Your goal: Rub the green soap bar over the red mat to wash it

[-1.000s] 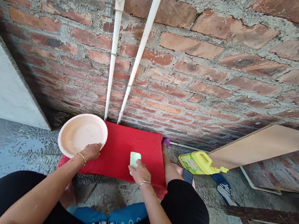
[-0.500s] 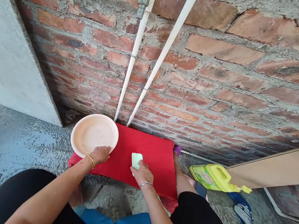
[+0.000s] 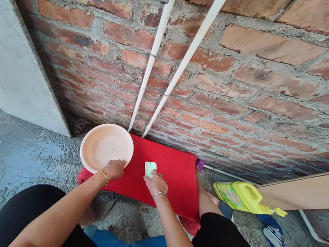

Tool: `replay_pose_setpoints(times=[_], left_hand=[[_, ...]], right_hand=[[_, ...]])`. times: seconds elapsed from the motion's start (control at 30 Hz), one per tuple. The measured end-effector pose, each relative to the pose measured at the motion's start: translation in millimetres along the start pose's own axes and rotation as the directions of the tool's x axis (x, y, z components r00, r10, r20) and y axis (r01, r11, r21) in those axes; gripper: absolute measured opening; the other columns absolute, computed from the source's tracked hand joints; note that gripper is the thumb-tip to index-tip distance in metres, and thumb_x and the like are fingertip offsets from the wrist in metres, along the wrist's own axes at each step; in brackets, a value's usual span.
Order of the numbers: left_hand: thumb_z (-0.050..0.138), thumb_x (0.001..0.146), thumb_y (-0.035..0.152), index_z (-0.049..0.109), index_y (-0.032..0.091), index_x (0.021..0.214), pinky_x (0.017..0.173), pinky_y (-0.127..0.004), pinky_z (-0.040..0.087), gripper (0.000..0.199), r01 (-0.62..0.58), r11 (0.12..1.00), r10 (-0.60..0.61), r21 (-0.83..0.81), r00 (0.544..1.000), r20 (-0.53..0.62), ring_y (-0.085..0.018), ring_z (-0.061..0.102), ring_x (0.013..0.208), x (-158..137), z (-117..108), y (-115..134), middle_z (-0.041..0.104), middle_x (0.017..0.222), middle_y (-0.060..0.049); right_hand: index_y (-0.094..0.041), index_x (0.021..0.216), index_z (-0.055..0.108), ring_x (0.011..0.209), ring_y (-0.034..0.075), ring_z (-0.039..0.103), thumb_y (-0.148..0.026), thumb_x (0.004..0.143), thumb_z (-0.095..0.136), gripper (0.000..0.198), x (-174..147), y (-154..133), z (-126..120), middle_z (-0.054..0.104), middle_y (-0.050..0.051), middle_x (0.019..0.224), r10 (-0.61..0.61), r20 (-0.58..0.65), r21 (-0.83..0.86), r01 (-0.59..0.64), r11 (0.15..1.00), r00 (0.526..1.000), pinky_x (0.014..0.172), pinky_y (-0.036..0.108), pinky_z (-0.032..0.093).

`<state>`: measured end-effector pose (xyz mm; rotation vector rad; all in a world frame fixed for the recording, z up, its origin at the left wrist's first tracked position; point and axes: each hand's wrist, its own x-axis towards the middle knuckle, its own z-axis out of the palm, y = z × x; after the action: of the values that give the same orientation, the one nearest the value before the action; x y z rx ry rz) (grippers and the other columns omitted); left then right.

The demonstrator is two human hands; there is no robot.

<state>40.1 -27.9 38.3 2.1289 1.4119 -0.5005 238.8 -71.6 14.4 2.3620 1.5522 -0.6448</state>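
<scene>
Since the earlier frames both hands have shifted only slightly: the green bar has slid a little toward the wall on the mat, and the camera view has tipped down and to the left, so the tap is nearly out of frame at the top.

Left hand [image 3: 113, 169] — fingers curled over the near rim of the pale pink plate [image 3: 104, 143], gripping its edge. Plate lies flat, half on the red mat [image 3: 176, 176], half overhanging its left end.

Right hand [image 3: 155, 183] — fingers closed on the near end of a small light-green soap bar [image 3: 150, 168], pressing it onto the mat. Bar sits near the mat's centre, just right of the plate, not touching it.

Mat lies on the wet concrete floor [image 3: 15, 154], against the brick wall [image 3: 245, 89]. Two white pipes [image 3: 150, 66] run down the wall and end just behind the plate and mat.

Yellow detergent jug [image 3: 241, 193] lies on its side to the right, well apart from the hands, beside a leaning board [image 3: 308, 191]. Bangle on each wrist.
</scene>
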Motion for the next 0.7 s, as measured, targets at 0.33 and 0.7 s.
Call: replay_pose_setpoints(times=[0.33,0.7], left_hand=[[0.046,0.088,0.029,0.047,0.015,0.127,0.098,-0.039,0.042,0.042,0.026,0.999,-0.026,0.019,1.0,0.018,-0.026,0.055,0.118,-6.3,-5.1,3.7,0.056,0.13,-0.015],[0.059,0.081,0.042,0.03,0.027,0.144,0.11,-0.049,0.025,0.071,-0.22,0.947,0.281,0.234,0.92,-0.274,-0.033,0.028,0.138,-17.8,13.7,63.9,0.029,0.151,-0.014]], right_hand=[[-0.027,0.115,0.053,0.092,0.022,0.064,-0.046,0.08,0.056,0.04,-0.5,-41.0,14.9,0.056,0.009,0.115,-0.2,0.034,0.029,0.199,0.98,0.979,0.073,0.032,0.044],[-0.026,0.1,0.059,0.097,0.018,0.058,-0.031,0.071,0.064,0.03,-24.3,75.1,-7.9,0.056,0.001,0.109,-0.437,-0.027,0.071,0.437,0.896,0.899,0.074,0.024,0.039]])
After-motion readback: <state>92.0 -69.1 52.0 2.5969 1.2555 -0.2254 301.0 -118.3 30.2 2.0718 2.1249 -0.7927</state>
